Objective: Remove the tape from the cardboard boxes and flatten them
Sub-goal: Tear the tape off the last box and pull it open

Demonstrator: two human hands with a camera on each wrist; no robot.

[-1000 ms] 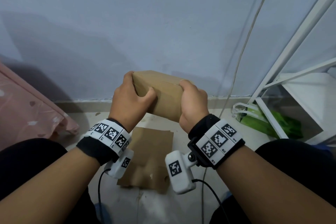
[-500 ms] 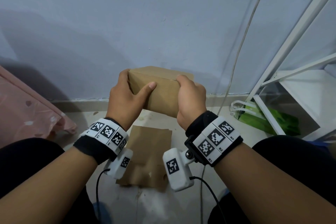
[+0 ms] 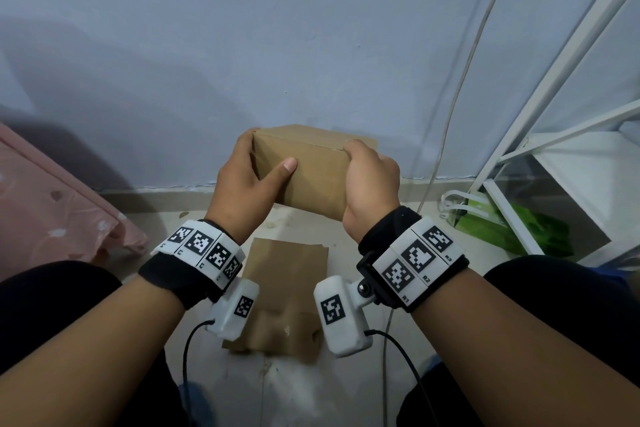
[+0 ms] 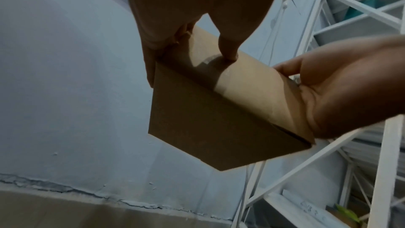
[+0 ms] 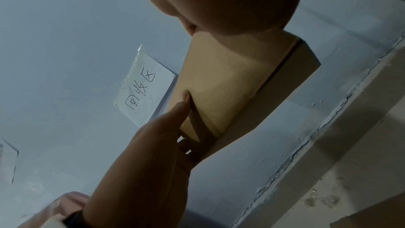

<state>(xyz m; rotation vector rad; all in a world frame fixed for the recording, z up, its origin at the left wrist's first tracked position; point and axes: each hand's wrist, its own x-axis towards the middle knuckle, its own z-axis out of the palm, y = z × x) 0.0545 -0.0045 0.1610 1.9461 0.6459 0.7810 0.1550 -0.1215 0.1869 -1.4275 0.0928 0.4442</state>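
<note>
I hold a small brown cardboard box [image 3: 311,170] in the air in front of the wall, one hand at each end. My left hand [image 3: 247,180] grips its left end, thumb across the near face and fingers behind. My right hand [image 3: 370,184] wraps the right end, its fingers hidden behind the box. In the left wrist view the box [image 4: 219,110] shows a glossy strip of clear tape [image 4: 245,93] over its side. The right wrist view shows the box [image 5: 230,79] with a dark seam between its flaps.
A flattened cardboard piece [image 3: 284,302] lies on the floor between my knees. A white metal rack [image 3: 554,114] stands at the right with a green bag [image 3: 512,229] under it. Pink fabric [image 3: 52,204] lies at the left. A cable [image 3: 460,80] hangs down the wall.
Both hands have lifted the box slightly and tilted it. My left thumb has slid further across the near face.
</note>
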